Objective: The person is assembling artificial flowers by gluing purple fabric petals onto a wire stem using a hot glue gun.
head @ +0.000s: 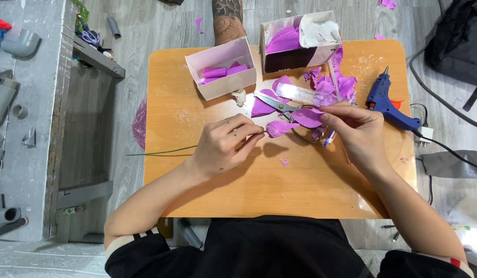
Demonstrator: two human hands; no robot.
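My left hand [225, 144] pinches a thin green wire stem [161, 151] just below a purple crepe-paper flower bud [277, 128] held above the orange table [197, 190]. My right hand [354, 131] holds a purple paper petal [307, 118] against the bud's right side. Scissors [282, 105] lie on the table just behind the bud, next to a clear ruler [300, 94] and loose purple petals [261, 106].
A white box [224, 72] holding purple paper pieces and a taller box [300, 41] with purple and white paper stand at the table's back. A blue glue gun [385, 100] lies at the right, its cord running off the edge. Grey pipes and shelving line the left.
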